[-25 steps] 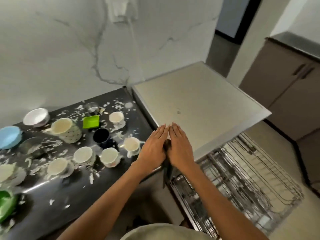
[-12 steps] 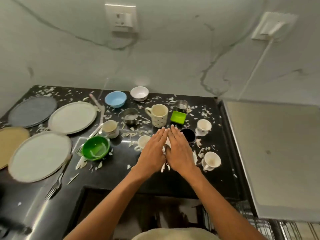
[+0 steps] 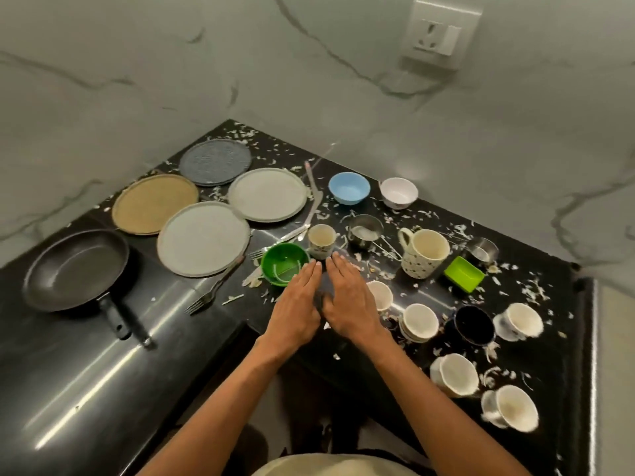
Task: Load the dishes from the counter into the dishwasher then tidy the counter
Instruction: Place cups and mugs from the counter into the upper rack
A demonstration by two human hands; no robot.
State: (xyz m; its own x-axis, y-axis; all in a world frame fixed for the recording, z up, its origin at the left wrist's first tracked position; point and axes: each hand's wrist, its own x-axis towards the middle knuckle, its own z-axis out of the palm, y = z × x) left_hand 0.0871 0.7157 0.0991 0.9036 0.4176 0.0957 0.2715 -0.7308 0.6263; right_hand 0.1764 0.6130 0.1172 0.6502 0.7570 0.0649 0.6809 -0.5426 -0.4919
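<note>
My left hand [image 3: 298, 305] and my right hand [image 3: 350, 300] are held flat, side by side, fingers straight, over the black counter [image 3: 103, 379], holding nothing. Just past my left fingertips sits a green bowl [image 3: 284, 266], and beyond it a small cream cup [image 3: 321, 239]. Several plates lie at the back left, among them a grey plate [image 3: 203, 238] and a tan plate [image 3: 154, 203]. A black frying pan [image 3: 76, 269] sits at the far left. A spotted mug [image 3: 424, 253] and several white cups [image 3: 420, 321] stand to the right of my hands.
A blue bowl [image 3: 348, 187] and a white bowl [image 3: 398, 192] stand near the marble wall. A fork [image 3: 214, 286], a lime green dish [image 3: 464, 273], a dark cup [image 3: 474, 324] and steel cups [image 3: 365, 230] are spread about. White scraps litter the counter. A socket [image 3: 438, 34] is on the wall.
The view has swung left from the open dishwasher rack and its top to the counter corner. Both hands stayed flat together in front of me, now over the counter by the green bowl.
</note>
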